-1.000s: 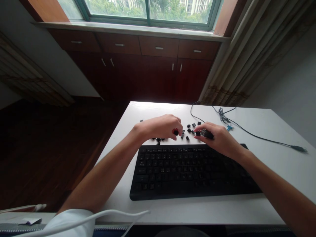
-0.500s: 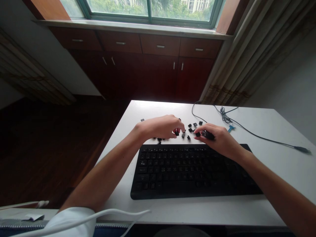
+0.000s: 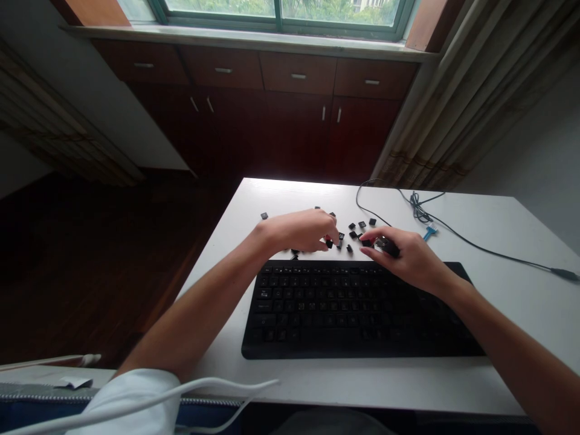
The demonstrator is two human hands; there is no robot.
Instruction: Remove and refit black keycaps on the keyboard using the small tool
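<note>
My left hand (image 3: 310, 231) is closed, thumb and fingers pinching a black keycap (image 3: 329, 244) above the table behind the keyboard. My right hand (image 3: 405, 249) is closed around a small dark tool with a shiny end (image 3: 388, 246); its exact kind is unclear. A black keycap (image 3: 366, 241) shows at that hand's fingertips. Loose keycaps (image 3: 362, 224) lie scattered between and beyond both hands, several of them partly hidden by my left hand. Below my hands lies the black keyboard (image 3: 317, 338), whose right part is covered by my right hand and forearm.
A blue small brush-like item (image 3: 429, 232) lies right of my right hand. The black cable (image 3: 489, 248) runs across the white table (image 3: 521, 302) to its right edge. A white cord (image 3: 199, 384) crosses the near left. Wooden cabinets (image 3: 272, 127) stand beyond.
The view has tilted slightly downward, shifting the scene up a little. Both hands remain over nearly the same spots, with the left still pinching its keycap.
</note>
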